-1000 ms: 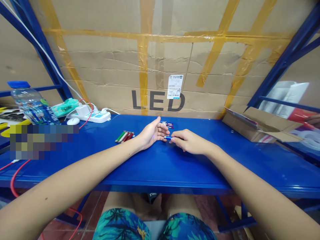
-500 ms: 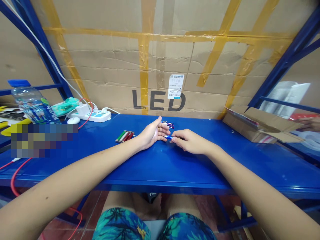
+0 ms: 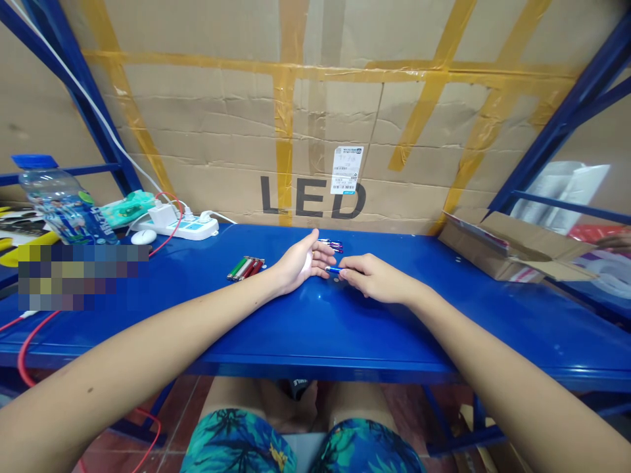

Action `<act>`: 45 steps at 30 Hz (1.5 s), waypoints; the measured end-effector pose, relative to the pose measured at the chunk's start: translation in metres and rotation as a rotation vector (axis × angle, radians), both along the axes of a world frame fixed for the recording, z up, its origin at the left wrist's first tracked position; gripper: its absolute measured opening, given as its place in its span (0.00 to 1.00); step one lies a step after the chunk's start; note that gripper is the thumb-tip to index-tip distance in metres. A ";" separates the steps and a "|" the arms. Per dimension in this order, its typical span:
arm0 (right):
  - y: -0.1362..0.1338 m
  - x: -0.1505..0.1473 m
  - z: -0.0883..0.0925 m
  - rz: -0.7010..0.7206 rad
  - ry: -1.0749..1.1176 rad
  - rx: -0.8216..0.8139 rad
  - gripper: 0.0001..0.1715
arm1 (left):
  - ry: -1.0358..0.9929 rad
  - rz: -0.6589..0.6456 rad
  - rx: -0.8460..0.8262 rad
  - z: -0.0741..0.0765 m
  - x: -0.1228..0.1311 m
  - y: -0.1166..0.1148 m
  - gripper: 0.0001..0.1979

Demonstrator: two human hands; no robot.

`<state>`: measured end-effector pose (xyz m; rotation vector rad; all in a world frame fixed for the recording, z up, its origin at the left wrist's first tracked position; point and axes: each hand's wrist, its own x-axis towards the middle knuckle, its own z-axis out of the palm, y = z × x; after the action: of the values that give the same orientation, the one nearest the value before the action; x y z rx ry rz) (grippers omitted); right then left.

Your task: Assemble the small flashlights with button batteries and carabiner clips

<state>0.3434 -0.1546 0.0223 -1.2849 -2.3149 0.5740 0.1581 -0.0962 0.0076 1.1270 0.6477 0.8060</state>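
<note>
A small shiny blue cylinder [image 3: 334,269], too small to name exactly, is pinched between the thumb and fingers of my right hand [image 3: 374,276]. Its left end points at my left hand [image 3: 303,264], which rests on its edge with the palm turned right and the fingers loosely apart. Whether those fingertips touch the cylinder I cannot tell. Behind my left fingers lie several slim blue and purple pieces [image 3: 337,246], partly hidden. To the left of that hand, a row of green, white and red metallic sticks [image 3: 245,268] lies side by side on the blue table [image 3: 315,328].
On the left stand a water bottle [image 3: 64,203], a white power strip [image 3: 194,228] with cables and a white mouse [image 3: 143,237]. An open cardboard box [image 3: 497,253] sits at right. A big taped carton [image 3: 221,131] walls off the back. Another person's hand [image 3: 616,240] shows far right.
My hands stay almost still, with the right fingers shifting slightly on the blue cylinder. At the far right the other person's hand has drawn back towards the edge.
</note>
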 end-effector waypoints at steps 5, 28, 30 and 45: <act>0.003 0.003 -0.003 -0.046 -0.002 0.041 0.13 | -0.004 -0.017 -0.001 0.000 0.000 0.000 0.31; 0.004 0.006 -0.002 -0.087 -0.030 0.174 0.15 | -0.025 -0.031 0.018 -0.004 0.000 0.003 0.29; 0.004 0.006 -0.002 -0.086 -0.023 0.180 0.14 | -0.019 -0.032 0.021 -0.004 -0.001 0.003 0.29; 0.010 0.009 -0.008 -0.154 -0.052 0.165 0.15 | 0.460 0.101 0.760 -0.004 -0.004 -0.003 0.04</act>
<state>0.3524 -0.1444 0.0144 -1.3973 -2.2269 0.2956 0.1541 -0.0989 0.0036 2.0220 0.8057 0.9158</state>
